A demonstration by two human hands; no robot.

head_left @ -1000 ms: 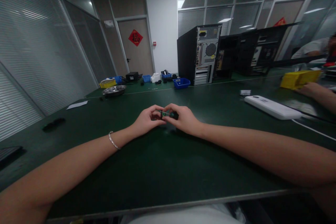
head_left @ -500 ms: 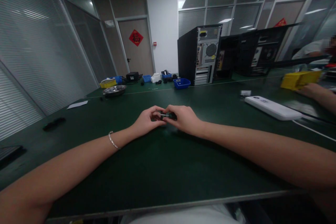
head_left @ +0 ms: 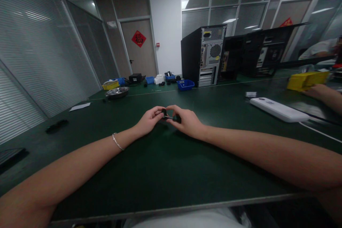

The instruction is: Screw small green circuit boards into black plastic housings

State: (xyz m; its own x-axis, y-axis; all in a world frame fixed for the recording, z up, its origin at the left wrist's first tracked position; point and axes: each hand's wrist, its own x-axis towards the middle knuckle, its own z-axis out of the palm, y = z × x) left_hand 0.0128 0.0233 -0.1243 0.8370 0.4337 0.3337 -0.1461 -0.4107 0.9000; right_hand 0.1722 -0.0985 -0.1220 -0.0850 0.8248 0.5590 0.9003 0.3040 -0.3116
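The left hand [head_left: 147,122] has moved its thumb up to pinch a black part [head_left: 164,112], likely steadying it, while the right hand [head_left: 191,123] pinches a screwdriver [head_left: 176,118].

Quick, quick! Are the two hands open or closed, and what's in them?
Left hand: closed on a small dark part.
Right hand: closed on a dark-handled tool.
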